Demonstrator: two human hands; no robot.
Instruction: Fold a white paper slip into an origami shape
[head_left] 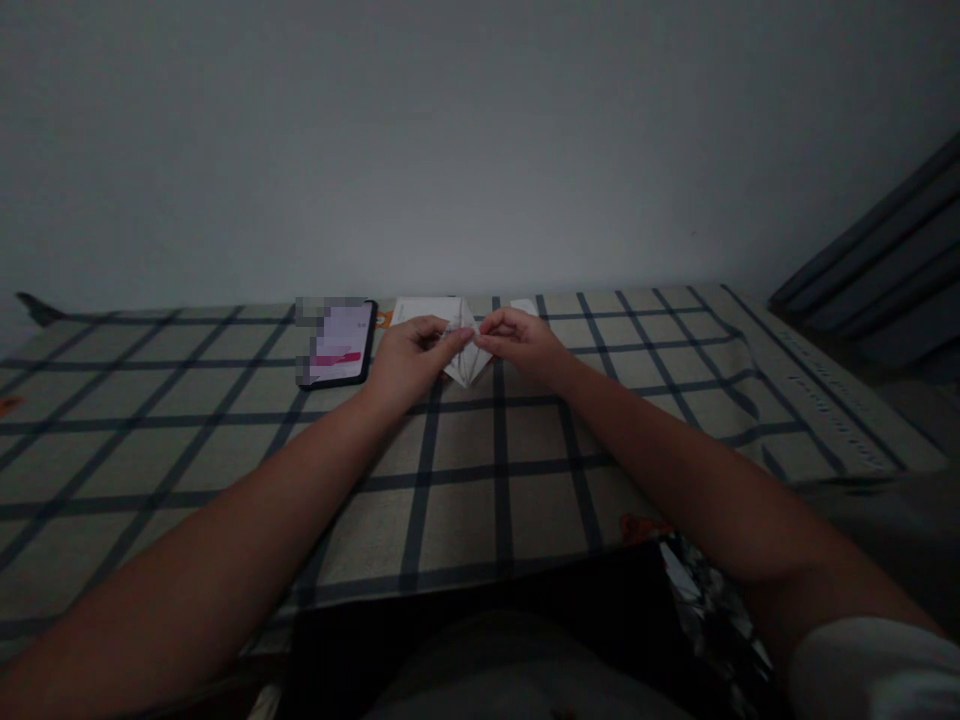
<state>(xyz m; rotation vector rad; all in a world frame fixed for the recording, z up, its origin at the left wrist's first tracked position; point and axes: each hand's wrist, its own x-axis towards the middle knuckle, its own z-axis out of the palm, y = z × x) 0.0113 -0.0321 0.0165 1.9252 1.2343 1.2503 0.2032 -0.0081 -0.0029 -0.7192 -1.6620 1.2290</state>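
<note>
Checked tablecloth (465, 520) — folded paper (468, 366), long axis fore-aft, tip nearward.

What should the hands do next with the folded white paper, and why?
Maybe the left hand should gently press the folds flatter with its thumb while the right hand steadies the other side. The white paper has creases running down to its near point, and both hands' fingertips are already at it.

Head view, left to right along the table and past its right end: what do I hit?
Phone → left hand → folded white paper → right hand → dark pleated fabric.
</note>
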